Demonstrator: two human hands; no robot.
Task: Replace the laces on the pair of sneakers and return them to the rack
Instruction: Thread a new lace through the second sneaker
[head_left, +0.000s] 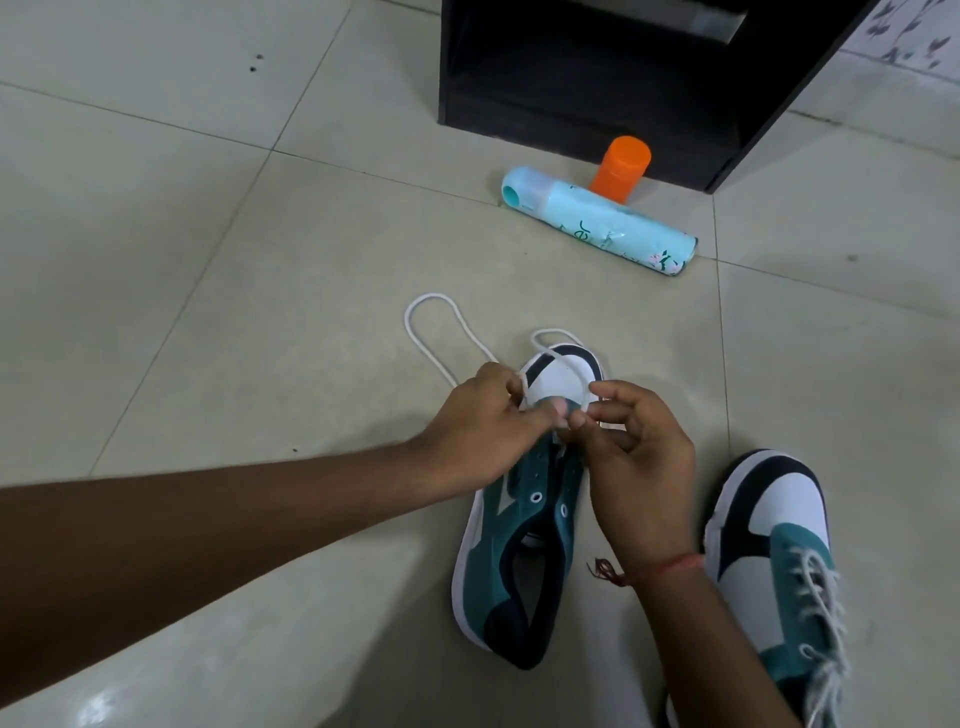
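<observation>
1. While both hands work at the toe end of the unlaced sneaker (511, 551) on the tiled floor (208, 260), I judge the step in hand to be threading the new white lace (441, 332) through the lowest eyelets.
2. Left hand (480, 423) pinches the lace between thumb and curled fingers; two loose loops of it trail on the floor just beyond that hand.
3. Right hand (631, 452), fingers curled, seems to nip the lace end at its fingertips, touching the left thumb; the tip itself is too small for me to confirm.
4. Upper eyelets nearer my wrists stand bare, so next I reckon the lace must be pulled even and crossed upward, hole by hole.
5. Second sneaker (774, 566) lies just right of the right wrist, a frayed lace on it, apparently awaiting its turn.
6. Well beyond the hands, the dark rack (587, 78) shows a shadowed shelf; I cannot tell its contents.
7. Teal spray can (597, 221) lies before it, capped, touching an orange container (621, 167), contents unseen.
</observation>
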